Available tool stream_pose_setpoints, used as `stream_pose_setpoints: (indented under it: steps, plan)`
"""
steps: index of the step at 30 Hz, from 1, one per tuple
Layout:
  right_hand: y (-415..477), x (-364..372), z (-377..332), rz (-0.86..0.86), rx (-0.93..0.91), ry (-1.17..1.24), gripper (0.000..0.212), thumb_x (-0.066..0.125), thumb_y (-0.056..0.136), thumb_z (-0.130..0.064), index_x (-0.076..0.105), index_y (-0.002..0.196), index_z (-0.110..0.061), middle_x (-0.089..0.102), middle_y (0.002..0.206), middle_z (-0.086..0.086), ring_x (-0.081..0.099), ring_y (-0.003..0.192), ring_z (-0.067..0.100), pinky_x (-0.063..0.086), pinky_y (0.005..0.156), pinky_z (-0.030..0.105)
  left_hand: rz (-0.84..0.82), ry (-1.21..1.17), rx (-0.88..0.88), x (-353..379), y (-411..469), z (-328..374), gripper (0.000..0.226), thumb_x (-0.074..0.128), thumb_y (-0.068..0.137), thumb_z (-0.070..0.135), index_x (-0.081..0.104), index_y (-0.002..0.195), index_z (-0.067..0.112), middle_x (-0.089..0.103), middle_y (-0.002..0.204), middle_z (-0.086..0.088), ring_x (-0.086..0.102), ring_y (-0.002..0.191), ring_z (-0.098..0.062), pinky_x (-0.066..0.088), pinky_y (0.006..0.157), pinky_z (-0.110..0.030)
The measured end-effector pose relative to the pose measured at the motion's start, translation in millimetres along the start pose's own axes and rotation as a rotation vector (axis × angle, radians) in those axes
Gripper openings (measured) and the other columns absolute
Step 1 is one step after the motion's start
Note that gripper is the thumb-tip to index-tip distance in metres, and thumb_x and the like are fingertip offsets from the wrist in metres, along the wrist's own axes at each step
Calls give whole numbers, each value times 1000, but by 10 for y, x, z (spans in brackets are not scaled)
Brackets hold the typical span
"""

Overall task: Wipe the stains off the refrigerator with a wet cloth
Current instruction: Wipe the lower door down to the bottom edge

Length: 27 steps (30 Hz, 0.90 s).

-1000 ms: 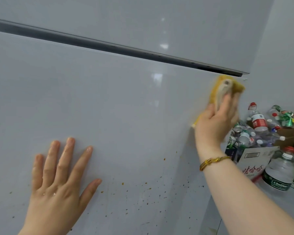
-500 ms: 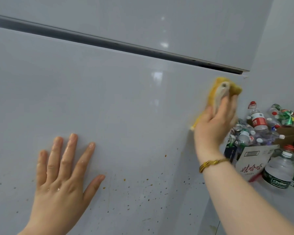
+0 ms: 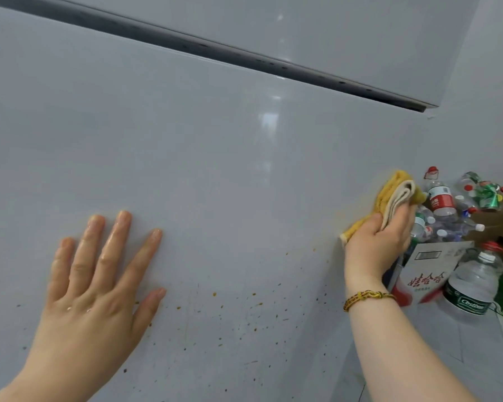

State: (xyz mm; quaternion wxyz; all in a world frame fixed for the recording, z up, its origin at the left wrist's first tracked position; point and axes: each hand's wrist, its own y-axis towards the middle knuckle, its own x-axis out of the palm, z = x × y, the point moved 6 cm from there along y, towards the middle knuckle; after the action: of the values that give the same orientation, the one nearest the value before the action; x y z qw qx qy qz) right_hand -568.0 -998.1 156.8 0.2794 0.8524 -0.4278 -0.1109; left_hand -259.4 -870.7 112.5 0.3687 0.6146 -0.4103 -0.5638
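Risk: the wet left hand (image 3: 99, 285), flat on the lower refrigerator door (image 3: 215, 155), may slip or leave smears, judging by its sheen.
Risk: the folded yellow cloth (image 3: 389, 195) sits at the door's right edge, above the brown stains (image 3: 253, 294). A stroke this high would miss them, and a wide one could knock the piled plastic bottles (image 3: 442, 198) beyond.
Left fingers (image 3: 114, 242): straight, spread, pressing the door, holding nothing.
Right hand (image 3: 378, 245): fingers curled round the cloth, pressing it to the door edge; gold bracelet (image 3: 366, 295) at the wrist.

Glossy refrigerator (image 3: 215, 155), nubby cloth (image 3: 389, 195)
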Motion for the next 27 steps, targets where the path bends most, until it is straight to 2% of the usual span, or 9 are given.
stream_pose_setpoints:
  steps: [2,6,8,10,15,17,21,24,27]
  plan:
    - [-118,19,-43,15,-15,-29,51,36,95,-5,26,144,-14,15,155,6,13,140,29,13,113,35,-6,-25,-8,17,1,31,56,20,94,52,12,145,33,-1,156,6,-3,143,-15,14,111,-48]
    - [-721,250,-377,-166,-901,-92,44,22,97,-16,27,141,-18,13,154,-2,17,138,28,12,117,37,-24,-76,-86,51,1,72,54,19,92,57,22,138,28,-3,156,6,-6,143,-14,26,102,-63]
    - [-712,290,-378,-237,-1121,-108,47,17,99,-23,15,145,-31,1,155,-14,10,142,18,10,117,32,-51,-91,-95,66,17,74,55,17,91,59,22,136,28,-7,155,11,-8,142,-13,27,100,-67]
    - [-457,247,-273,-180,-1009,-116,50,23,98,-19,15,146,-28,7,155,-10,10,141,18,8,117,29,-66,-90,-68,72,11,74,56,17,91,60,21,138,30,-8,154,13,-8,143,-14,28,99,-67]
    - [114,-40,289,5,0,19,50,33,95,-6,25,144,-11,19,153,9,20,140,27,19,114,34,-80,-51,5,63,-17,28,60,18,91,60,12,145,33,-5,155,9,-4,143,-16,23,105,-58]
    - [53,-61,378,22,134,38,49,33,96,-7,24,145,-12,17,154,9,19,140,26,18,113,32,-74,-44,9,75,-22,24,62,18,91,60,9,146,33,-6,155,9,-4,143,-17,20,108,-56]
    - [-644,96,80,-65,-369,-27,50,33,90,-10,31,140,-6,21,151,17,19,137,33,15,114,37,-93,-42,-22,81,-9,32,59,18,91,59,20,140,26,-9,155,8,-7,143,-17,29,100,-64]
    - [-1080,216,-59,-242,-853,-55,44,29,93,-13,26,137,-17,8,154,-9,14,138,25,9,117,28,-117,-63,-69,83,-7,65,60,16,90,62,21,137,25,-6,156,4,-10,142,-15,30,98,-67]
    - [-1009,234,-65,-236,-908,-14,37,22,100,-22,24,136,-23,2,153,-18,10,141,15,8,117,24,-132,-69,-69,75,-11,58,62,14,88,65,20,137,26,-5,155,4,-9,142,-13,25,102,-63]
